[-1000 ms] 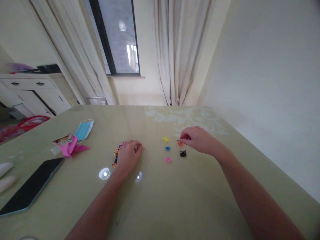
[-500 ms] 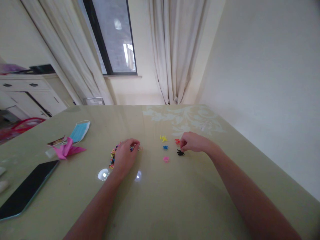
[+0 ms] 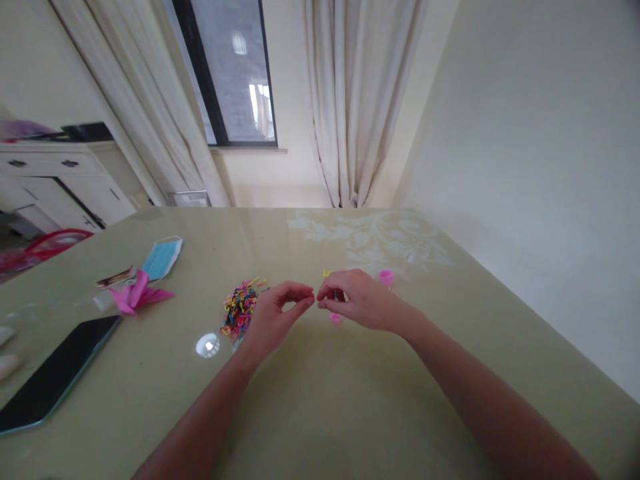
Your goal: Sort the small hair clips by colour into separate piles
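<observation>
My left hand (image 3: pixel 280 315) is closed in a pinch, thumb and forefinger meeting, just right of a mixed pile of tiny multicoloured bands (image 3: pixel 240 310). Facing it, my right hand (image 3: pixel 357 299) also pinches, its fingertips almost touching the left ones. Whatever sits between either set of fingertips is too small to make out. Beneath and behind the right hand, a small yellow cluster (image 3: pixel 327 273) and a pink cluster (image 3: pixel 335 319) partly show. Another pink thing (image 3: pixel 386 277) lies beyond its wrist. The hand hides the blue, red and black clusters almost entirely.
A clear domed object (image 3: pixel 207 345) sits left of my left forearm. Farther left are a dark phone (image 3: pixel 60 373), a pink folded-paper figure (image 3: pixel 137 293) and a blue face mask (image 3: pixel 164 259). A white wall (image 3: pixel 540 167) borders the table's right side.
My left hand has moved right, off the mixed pile, uncovering it. My right hand has come left from the red and black clusters, bringing both sets of fingertips together.
</observation>
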The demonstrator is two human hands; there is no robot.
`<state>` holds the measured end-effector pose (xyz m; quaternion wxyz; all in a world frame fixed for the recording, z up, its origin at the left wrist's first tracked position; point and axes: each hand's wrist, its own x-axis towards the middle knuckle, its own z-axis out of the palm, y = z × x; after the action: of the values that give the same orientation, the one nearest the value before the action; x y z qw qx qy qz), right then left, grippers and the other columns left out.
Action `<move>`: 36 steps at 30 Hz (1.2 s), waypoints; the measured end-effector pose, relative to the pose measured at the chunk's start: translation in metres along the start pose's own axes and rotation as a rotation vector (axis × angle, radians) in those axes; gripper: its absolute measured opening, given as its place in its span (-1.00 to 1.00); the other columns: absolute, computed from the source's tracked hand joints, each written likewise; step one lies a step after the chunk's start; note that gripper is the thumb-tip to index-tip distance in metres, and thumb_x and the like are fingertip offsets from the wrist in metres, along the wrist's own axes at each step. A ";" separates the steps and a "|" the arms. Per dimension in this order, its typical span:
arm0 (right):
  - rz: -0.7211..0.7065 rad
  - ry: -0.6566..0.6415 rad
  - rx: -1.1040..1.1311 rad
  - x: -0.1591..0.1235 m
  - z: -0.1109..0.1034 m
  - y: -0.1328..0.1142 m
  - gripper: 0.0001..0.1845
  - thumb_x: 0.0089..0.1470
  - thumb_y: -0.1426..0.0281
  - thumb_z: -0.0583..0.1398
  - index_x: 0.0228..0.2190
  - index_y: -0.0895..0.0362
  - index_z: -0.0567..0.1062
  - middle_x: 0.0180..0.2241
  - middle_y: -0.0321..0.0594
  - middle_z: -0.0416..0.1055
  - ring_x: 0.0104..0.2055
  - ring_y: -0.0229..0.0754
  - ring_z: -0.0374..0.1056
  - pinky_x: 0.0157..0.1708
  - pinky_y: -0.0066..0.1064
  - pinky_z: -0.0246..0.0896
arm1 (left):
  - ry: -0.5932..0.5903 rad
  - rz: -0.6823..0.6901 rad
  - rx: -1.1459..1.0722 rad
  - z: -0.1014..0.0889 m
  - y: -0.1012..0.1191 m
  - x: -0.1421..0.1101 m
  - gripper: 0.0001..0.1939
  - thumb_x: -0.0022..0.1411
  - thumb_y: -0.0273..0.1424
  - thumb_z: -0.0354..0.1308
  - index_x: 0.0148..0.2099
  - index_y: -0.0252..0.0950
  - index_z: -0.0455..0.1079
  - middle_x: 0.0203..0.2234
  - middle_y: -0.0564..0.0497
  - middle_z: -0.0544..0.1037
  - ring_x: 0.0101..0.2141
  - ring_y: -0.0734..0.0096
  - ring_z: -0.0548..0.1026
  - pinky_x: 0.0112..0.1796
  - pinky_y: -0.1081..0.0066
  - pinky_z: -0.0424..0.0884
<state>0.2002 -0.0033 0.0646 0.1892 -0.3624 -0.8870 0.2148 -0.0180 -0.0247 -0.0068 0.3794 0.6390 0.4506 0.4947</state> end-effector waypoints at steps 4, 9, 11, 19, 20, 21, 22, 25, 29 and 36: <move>0.024 0.031 -0.015 -0.001 0.000 0.000 -0.93 0.21 0.40 0.35 -0.29 0.13 0.69 -0.43 -0.27 0.56 -0.39 -0.25 0.38 -0.35 -0.42 0.11 | -0.017 0.002 -0.020 0.002 0.002 0.000 -0.75 0.21 -0.22 0.41 -0.14 -0.24 0.63 -0.27 -0.07 0.72 -0.26 0.24 0.67 -0.13 0.27 0.59; 0.019 0.057 -0.026 0.000 -0.002 0.000 -0.89 0.19 0.48 0.31 -0.34 0.13 0.68 -0.43 -0.26 0.56 -0.40 -0.26 0.37 -0.34 -0.42 0.12 | -0.040 0.016 -0.010 0.005 0.004 -0.001 -0.75 0.23 -0.20 0.40 -0.14 -0.24 0.63 -0.26 -0.08 0.72 -0.24 0.24 0.66 -0.13 0.28 0.58; 0.020 0.081 0.010 -0.002 -0.008 -0.002 -0.87 0.19 0.48 0.30 -0.37 0.14 0.68 -0.45 -0.27 0.56 -0.41 -0.27 0.36 -0.35 -0.42 0.14 | -0.054 0.026 0.023 0.002 0.003 0.000 -0.72 0.25 -0.17 0.37 -0.09 -0.23 0.62 -0.23 -0.08 0.72 -0.22 0.23 0.66 -0.11 0.28 0.58; 0.067 0.169 0.327 -0.021 -0.060 -0.009 -0.73 0.18 0.18 0.37 -0.33 0.14 0.71 -0.50 -0.25 0.57 -0.48 -0.26 0.35 -0.50 -0.43 0.14 | 0.069 -0.026 1.049 -0.034 -0.020 0.009 -0.70 0.42 -0.20 0.16 0.00 -0.25 0.62 -0.03 -0.18 0.65 0.04 -0.11 0.52 0.08 -0.04 0.38; 0.066 0.175 0.338 -0.024 -0.064 -0.010 -0.72 0.18 0.17 0.37 -0.33 0.15 0.71 -0.50 -0.24 0.57 -0.48 -0.25 0.36 -0.51 -0.43 0.14 | 0.047 -0.054 1.103 -0.036 -0.024 0.010 -0.69 0.43 -0.20 0.15 0.00 -0.24 0.62 -0.03 -0.18 0.65 0.04 -0.12 0.52 0.07 -0.05 0.38; 0.065 0.184 0.344 -0.026 -0.067 -0.011 -0.72 0.18 0.17 0.38 -0.34 0.15 0.71 -0.50 -0.23 0.57 -0.48 -0.25 0.36 -0.51 -0.42 0.15 | 0.022 -0.074 1.131 -0.038 -0.026 0.010 -0.69 0.44 -0.20 0.13 -0.01 -0.23 0.62 -0.04 -0.16 0.65 0.03 -0.10 0.52 0.07 -0.03 0.38; 0.063 0.191 0.346 -0.027 -0.069 -0.012 -0.72 0.17 0.17 0.38 -0.34 0.15 0.71 -0.50 -0.23 0.57 -0.49 -0.25 0.36 -0.51 -0.42 0.15 | 0.003 -0.086 1.143 -0.039 -0.028 0.010 -0.70 0.45 -0.22 0.11 -0.03 -0.21 0.62 -0.06 -0.15 0.65 0.02 -0.07 0.53 0.07 -0.01 0.37; 0.062 0.209 0.345 -0.029 -0.073 -0.015 -0.74 0.17 0.18 0.38 -0.35 0.14 0.70 -0.52 -0.25 0.56 -0.51 -0.27 0.33 -0.53 -0.43 0.14 | -0.011 -0.104 1.149 -0.039 -0.030 0.011 -0.74 0.45 -0.30 0.09 -0.07 -0.18 0.62 -0.09 -0.11 0.64 0.00 -0.01 0.54 0.07 0.04 0.36; 0.085 0.196 0.324 -0.025 -0.071 -0.005 -0.74 0.19 0.18 0.35 -0.33 0.13 0.69 -0.50 -0.27 0.57 -0.53 -0.30 0.33 -0.51 -0.44 0.17 | -0.011 -0.097 1.155 -0.040 -0.031 0.012 -0.75 0.45 -0.30 0.08 -0.10 -0.19 0.60 -0.12 -0.11 0.64 0.00 -0.01 0.53 0.04 0.05 0.35; 0.346 0.061 -0.221 -0.007 -0.041 0.066 -0.87 0.15 0.45 0.34 -0.44 0.13 0.69 -0.42 -0.19 0.61 -0.37 -0.20 0.46 -0.34 -0.40 0.22 | 0.008 -0.066 1.197 -0.040 -0.031 0.011 -0.76 0.45 -0.34 0.03 -0.14 -0.24 0.53 -0.15 -0.12 0.63 -0.03 0.00 0.53 0.01 0.08 0.34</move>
<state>0.2622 0.0444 0.0630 0.1352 -0.5341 -0.8236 0.1344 -0.0622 -0.0029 -0.0236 -0.0327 0.7254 0.6720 0.1452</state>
